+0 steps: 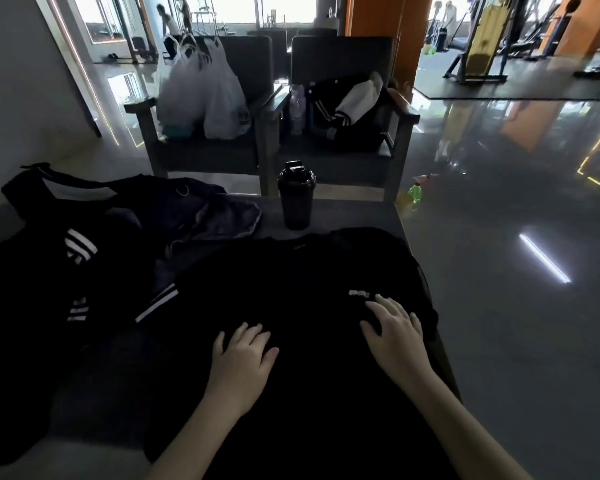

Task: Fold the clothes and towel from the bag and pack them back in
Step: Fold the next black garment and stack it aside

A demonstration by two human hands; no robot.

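- Left hand and right hand, fingers spread, press flat on the garment at the tabletop's right edge.
- Bag lies at the left edge, contents too dark to tell.
- Lidded shaker stands at the far edge.

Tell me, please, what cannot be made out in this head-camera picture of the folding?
Head view, black fabric garment: type and folds lost in dim light; near end cut by the bottom edge.
Head view, black plastic shaker bottle: contents hidden by its opaque wall.
Head view, white plastic bags on the far dark armchair: blurred, contents unreadable.
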